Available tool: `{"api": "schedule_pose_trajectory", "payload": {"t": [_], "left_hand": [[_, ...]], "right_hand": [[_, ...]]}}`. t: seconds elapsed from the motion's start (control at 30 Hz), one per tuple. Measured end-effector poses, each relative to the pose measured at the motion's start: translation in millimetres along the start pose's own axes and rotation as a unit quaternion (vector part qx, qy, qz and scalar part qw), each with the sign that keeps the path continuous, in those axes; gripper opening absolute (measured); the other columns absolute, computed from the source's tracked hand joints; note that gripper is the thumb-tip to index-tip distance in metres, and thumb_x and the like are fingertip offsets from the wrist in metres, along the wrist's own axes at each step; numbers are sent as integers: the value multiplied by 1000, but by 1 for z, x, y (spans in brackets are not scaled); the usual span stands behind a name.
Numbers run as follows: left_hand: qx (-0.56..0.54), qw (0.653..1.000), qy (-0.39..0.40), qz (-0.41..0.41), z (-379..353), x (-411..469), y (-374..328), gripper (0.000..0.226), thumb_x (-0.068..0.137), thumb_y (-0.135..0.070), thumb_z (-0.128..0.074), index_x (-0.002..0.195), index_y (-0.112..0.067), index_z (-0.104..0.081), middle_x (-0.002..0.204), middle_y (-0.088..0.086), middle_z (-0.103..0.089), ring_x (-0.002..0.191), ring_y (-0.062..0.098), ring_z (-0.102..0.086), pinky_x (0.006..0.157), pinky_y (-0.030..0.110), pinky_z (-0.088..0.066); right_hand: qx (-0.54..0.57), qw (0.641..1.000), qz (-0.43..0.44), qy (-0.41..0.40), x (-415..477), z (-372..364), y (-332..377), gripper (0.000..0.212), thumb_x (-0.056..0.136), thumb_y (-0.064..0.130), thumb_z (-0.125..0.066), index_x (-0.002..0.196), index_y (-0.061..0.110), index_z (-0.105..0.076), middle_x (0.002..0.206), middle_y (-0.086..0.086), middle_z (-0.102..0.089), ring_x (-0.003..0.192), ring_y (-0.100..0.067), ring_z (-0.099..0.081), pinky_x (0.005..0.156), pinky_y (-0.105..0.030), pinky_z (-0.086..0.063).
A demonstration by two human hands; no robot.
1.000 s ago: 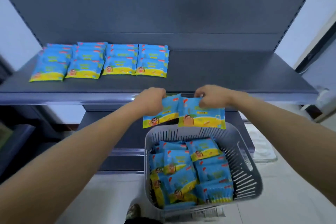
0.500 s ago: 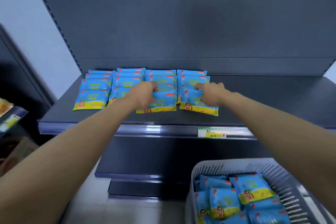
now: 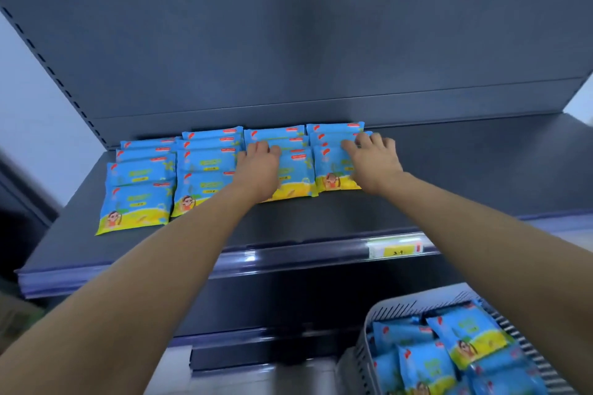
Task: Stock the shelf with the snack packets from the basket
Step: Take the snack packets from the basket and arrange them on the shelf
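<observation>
Blue and yellow snack packets lie in overlapping rows on the dark grey shelf (image 3: 465, 170), at its left half. My left hand (image 3: 258, 170) rests flat on the front packet of the third row (image 3: 296, 176), fingers spread. My right hand (image 3: 373, 163) lies flat on the front packet of the fourth row (image 3: 330, 178), fingers also apart. Neither hand is closed around a packet. The two left rows (image 3: 138, 199) lie untouched. The grey slotted basket (image 3: 404, 306) stands at the bottom right, with several more packets (image 3: 465, 337) inside it.
The right half of the shelf is bare. A yellow price tag (image 3: 398, 250) sits in the shelf's front rail. A lower shelf (image 3: 256, 343) runs beneath. The upright back panel (image 3: 288, 42) closes the rear. Something blurred lies at the far left (image 3: 16, 314).
Both hands carried one packet each up from above the basket onto the shelf, set them at the front of the two right rows, and now lie flat on them, further back.
</observation>
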State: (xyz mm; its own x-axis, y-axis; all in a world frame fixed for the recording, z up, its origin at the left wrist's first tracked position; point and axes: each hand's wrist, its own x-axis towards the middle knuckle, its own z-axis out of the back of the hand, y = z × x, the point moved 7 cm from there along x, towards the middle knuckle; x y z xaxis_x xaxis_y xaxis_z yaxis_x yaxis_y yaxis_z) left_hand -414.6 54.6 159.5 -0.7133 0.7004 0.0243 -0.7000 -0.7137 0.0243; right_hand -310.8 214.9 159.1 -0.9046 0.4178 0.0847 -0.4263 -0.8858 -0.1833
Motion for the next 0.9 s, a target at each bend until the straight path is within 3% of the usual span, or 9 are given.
{"api": "schedule_pose_trajectory", "payload": {"t": [0.27, 0.4, 0.47, 0.6, 0.77, 0.9], "left_hand": [[-18, 997, -71, -25, 14, -18, -40, 54, 86, -14, -58, 136, -7, -39, 135, 15, -37, 124, 35, -35, 103, 42, -28], [-95, 984, -104, -105, 31, -56, -111, 46, 86, -21, -61, 128, -9, -47, 129, 12, -42, 120, 32, -38, 98, 40, -31], [-135, 975, -98, -150, 29, -78, -154, 42, 86, -23, -61, 124, -10, -50, 125, 10, -44, 118, 31, -39, 97, 40, -33], [-155, 961, 1, -231, -10, -121, -237, 39, 87, -27, -60, 123, -15, -50, 125, 6, -44, 119, 27, -40, 98, 37, -33], [-134, 947, 179, -230, -96, -159, -298, 45, 88, -28, -60, 128, -13, -47, 127, 9, -45, 119, 28, -42, 99, 41, -34], [-87, 949, 239, -188, -149, -177, -306, 39, 88, -26, -59, 122, -8, -49, 124, 13, -49, 117, 33, -48, 96, 42, -38]], "right_hand": [[65, 995, 17, -75, -51, 12, -25, 49, 89, 15, -52, 137, 13, -43, 137, -10, -44, 125, -31, -40, 104, -41, -27], [129, 982, 29, -139, -110, 19, -56, 39, 83, 9, -58, 122, 7, -59, 119, -15, -59, 108, -36, -55, 90, -44, -41], [138, 980, 51, -136, -148, 8, -70, 34, 81, 11, -52, 111, 4, -64, 109, -16, -64, 96, -37, -61, 78, -42, -49], [130, 986, 82, -65, -216, -40, -98, 33, 78, 15, -44, 99, 3, -67, 96, -17, -65, 81, -37, -64, 67, -41, -55], [115, 987, 46, 101, -268, -104, -136, 38, 92, 14, -52, 130, 11, -53, 133, -10, -50, 121, -32, -46, 99, -42, -39], [91, 968, 51, 228, -295, -152, -154, 43, 95, 25, -51, 137, 17, -45, 143, -5, -42, 130, -27, -39, 104, -39, -37]]}}
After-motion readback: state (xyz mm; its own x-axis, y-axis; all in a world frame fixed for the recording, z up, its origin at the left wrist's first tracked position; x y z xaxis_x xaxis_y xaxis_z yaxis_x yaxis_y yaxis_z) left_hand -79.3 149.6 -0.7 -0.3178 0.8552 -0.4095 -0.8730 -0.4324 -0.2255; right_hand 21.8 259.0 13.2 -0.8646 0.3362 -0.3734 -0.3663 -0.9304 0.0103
